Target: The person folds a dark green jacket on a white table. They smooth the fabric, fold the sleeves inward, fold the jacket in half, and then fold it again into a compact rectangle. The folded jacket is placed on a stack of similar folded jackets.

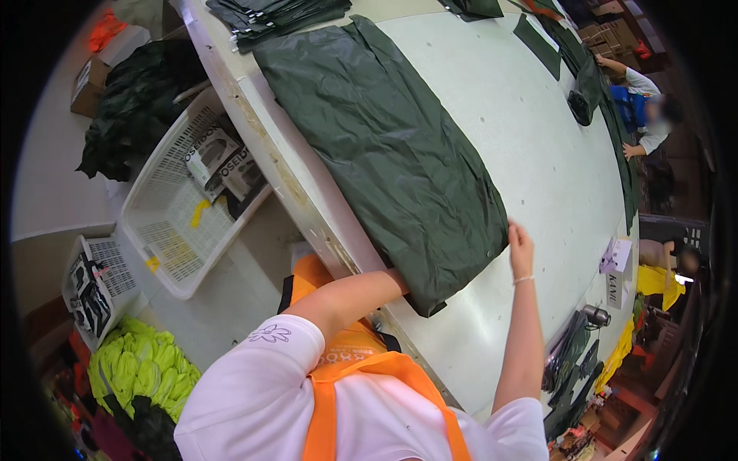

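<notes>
A long folded garment (392,146) of dark green, slightly shiny, rainwear-like fabric lies flat and creased across the white table (469,81). My right hand (521,250) is at its near right corner, with the fingertips pinched on the edge. My left forearm reaches in from the left, and my left hand (400,283) goes under the garment's near left edge. The fabric covers its fingers, so their hold cannot be seen.
A stack of dark green folded pieces (277,19) sits at the table's far left. Below the left edge stands a white plastic basket (157,219) with packets inside. Bright yellow garments (142,365) are piled at lower left. Another person (642,115) works across the table.
</notes>
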{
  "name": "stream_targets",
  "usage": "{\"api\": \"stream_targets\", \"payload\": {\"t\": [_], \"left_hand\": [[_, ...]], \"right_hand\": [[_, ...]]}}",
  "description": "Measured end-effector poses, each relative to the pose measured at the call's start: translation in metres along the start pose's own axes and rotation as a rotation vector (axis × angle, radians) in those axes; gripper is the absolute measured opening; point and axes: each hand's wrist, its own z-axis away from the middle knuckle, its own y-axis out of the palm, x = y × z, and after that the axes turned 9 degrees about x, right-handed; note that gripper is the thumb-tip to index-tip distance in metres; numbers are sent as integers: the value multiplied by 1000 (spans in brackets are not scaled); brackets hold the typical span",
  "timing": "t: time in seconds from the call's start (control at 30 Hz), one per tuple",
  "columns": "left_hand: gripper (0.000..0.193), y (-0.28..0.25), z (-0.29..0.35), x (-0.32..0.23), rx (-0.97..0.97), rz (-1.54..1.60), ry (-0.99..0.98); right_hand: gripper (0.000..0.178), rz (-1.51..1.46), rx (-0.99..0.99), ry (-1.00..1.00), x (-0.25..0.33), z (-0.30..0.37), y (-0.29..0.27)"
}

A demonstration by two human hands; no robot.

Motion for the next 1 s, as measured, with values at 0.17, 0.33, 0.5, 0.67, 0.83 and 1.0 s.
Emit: {"api": "stream_targets", "payload": {"t": [0.17, 0.33, 0.5, 0.67, 0.83, 1.0], "left_hand": [[61, -9, 15, -6, 52, 52, -41], [64, -36, 99, -32, 110, 0, 30], [59, -18, 94, -44, 307, 130, -62], [43, -83, 109, -37, 217, 126, -35], [17, -169, 152, 50, -414, -41, -65], [20, -325, 134, 213, -753, -271, -405]], "right_hand": [[21, 52, -270, -20, -23, 15, 40], [21, 280, -292, 22, 15, 12, 42], [22, 631, -6, 294, 44, -7, 50], [48, 498, -210, -152, 73, -4, 69], [58, 625, -132, -94, 97, -14, 102], [62, 704, -120, -192, 161, -43, 118]]}}
